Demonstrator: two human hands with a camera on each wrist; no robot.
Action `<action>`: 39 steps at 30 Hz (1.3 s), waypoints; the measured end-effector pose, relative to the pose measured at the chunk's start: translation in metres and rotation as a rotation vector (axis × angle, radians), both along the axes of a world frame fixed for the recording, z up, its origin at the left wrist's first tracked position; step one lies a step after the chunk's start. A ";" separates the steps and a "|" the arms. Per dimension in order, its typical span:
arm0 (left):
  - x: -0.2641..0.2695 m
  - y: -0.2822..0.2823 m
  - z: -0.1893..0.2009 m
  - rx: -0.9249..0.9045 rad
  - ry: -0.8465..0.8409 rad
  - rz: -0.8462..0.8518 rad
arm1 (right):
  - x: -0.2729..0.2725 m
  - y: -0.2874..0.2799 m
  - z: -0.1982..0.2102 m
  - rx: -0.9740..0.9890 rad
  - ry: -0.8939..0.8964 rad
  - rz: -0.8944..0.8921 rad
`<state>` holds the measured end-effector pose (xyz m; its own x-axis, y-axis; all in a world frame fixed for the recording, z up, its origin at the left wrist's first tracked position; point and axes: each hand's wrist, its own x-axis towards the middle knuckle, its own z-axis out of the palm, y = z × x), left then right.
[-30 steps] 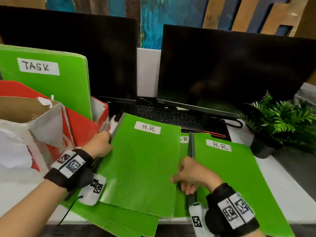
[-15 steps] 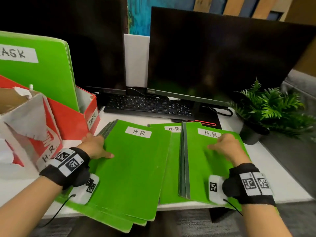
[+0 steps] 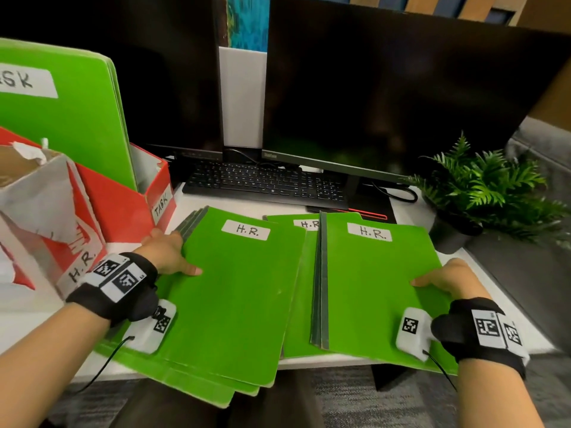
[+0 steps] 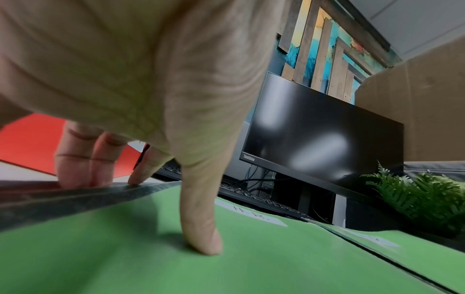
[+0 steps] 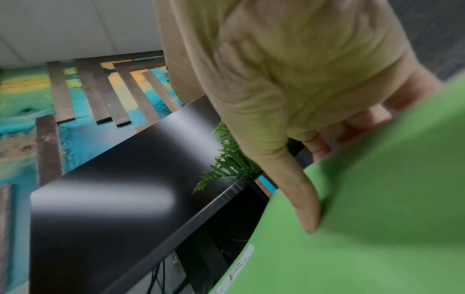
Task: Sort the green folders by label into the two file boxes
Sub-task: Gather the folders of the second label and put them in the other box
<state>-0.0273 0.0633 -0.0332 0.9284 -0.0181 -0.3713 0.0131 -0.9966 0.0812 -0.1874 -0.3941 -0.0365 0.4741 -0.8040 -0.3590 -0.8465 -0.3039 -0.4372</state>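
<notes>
"H.R." on left folder [image 3: 249,230], right folder [image 3: 372,233], nearer file box [image 3: 81,265]; partly on middle folder [image 3: 310,224]. "TASK" on red file box [image 3: 161,204]; "ASK" on upright folder [image 3: 23,83]. "ThinkVision" on monitor [image 3: 269,155]

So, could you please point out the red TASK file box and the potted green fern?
red TASK file box [image 3: 120,205], head view, front red wall.
potted green fern [image 3: 494,186], head view, middle fronds.

Two folder stacks are lying side by side: the left stack [image 3: 228,291] under the left hand's fingers [image 4: 83,159], the right stack [image 3: 374,288] between the right hand's thumb [image 5: 305,208] and fingers, file boxes [image 3: 123,205] standing beyond the left fingers.
</notes>
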 end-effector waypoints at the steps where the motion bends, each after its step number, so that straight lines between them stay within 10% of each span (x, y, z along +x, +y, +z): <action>1: 0.000 -0.001 0.000 0.002 -0.003 -0.002 | 0.000 -0.001 0.001 -0.002 -0.050 -0.016; 9: -0.012 -0.014 0.020 0.033 -0.115 -0.154 | -0.002 -0.002 0.022 0.217 -0.528 -0.062; 17: -0.038 -0.077 0.065 -0.946 0.142 -0.333 | -0.006 -0.004 0.034 0.510 -0.902 -0.017; 26: -0.056 -0.137 0.060 -1.370 0.351 -0.311 | 0.004 0.009 0.025 0.753 -0.947 0.042; 39: -0.057 -0.149 0.045 -1.245 0.050 -0.370 | 0.017 0.027 0.015 0.672 -0.869 0.065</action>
